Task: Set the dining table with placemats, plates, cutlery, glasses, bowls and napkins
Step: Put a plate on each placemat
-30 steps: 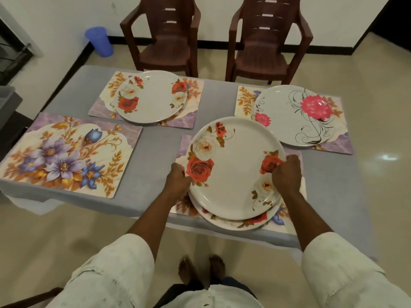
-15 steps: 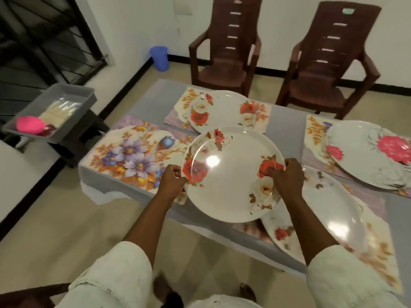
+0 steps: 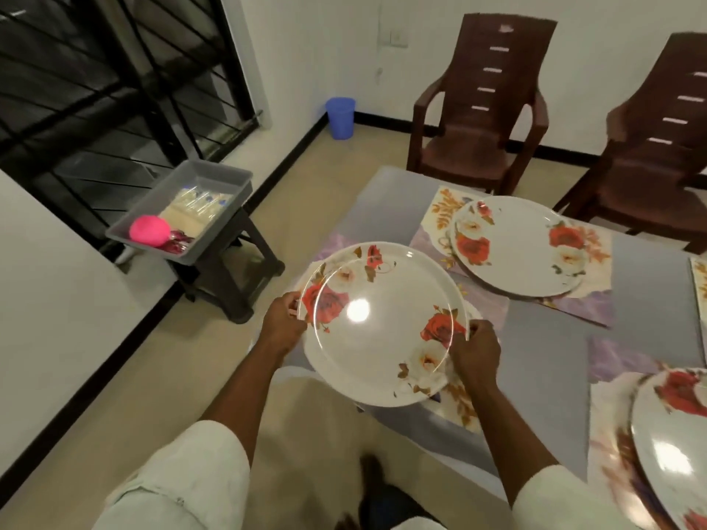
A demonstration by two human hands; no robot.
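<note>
I hold a white plate with red roses (image 3: 378,327) in the air over the table's near left corner. My left hand (image 3: 283,325) grips its left rim and my right hand (image 3: 476,350) grips its right rim. The plate hides most of a floral placemat (image 3: 459,407) beneath it. A second rose plate (image 3: 520,246) lies on a placemat (image 3: 589,307) at the far side. A third rose plate (image 3: 673,449) lies on a placemat (image 3: 608,464) at the lower right edge of view.
The grey table (image 3: 543,361) stretches right. Two brown plastic chairs (image 3: 482,109) (image 3: 658,147) stand behind it. To the left, a grey tray (image 3: 229,177) with a pink object (image 3: 149,231) and clear items sits on a dark stool (image 3: 233,269). A blue bin (image 3: 340,118) stands by the wall.
I lifted the top plate off the near placemat, leaving one plate there, and carried it left over the bare flowered placemat. The view swung left.
</note>
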